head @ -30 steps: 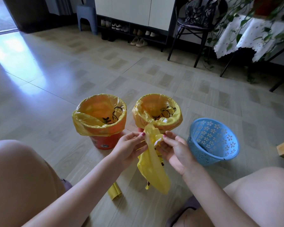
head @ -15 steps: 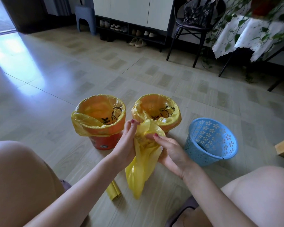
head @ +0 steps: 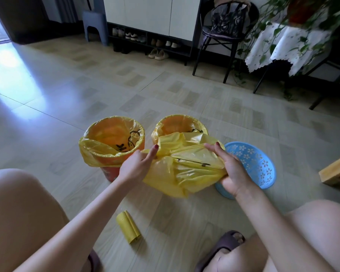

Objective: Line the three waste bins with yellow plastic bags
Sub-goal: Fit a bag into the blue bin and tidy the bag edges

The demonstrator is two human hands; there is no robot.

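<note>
Loose bag: a yellow plastic bag point(head: 186, 169) is held stretched between both hands, above the floor point(head: 165, 91), before the bins.
Left hand point(head: 134, 165): its edge is pinched between closed fingers.
Right hand point(head: 231, 169): the other edge is gripped by curled fingers.
Lined: left orange bin point(head: 111, 142) and middle orange bin point(head: 180, 126).
Unlined: blue basket point(head: 253, 163), tipped, at right.
Bag roll point(head: 128, 226): laid on the floor near the knees.

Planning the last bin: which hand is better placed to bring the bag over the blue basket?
Right, likely. The right hand already grips the yellow bag directly beside the unlined blue basket; the left hand holds the far edge near the lined orange bins.
</note>
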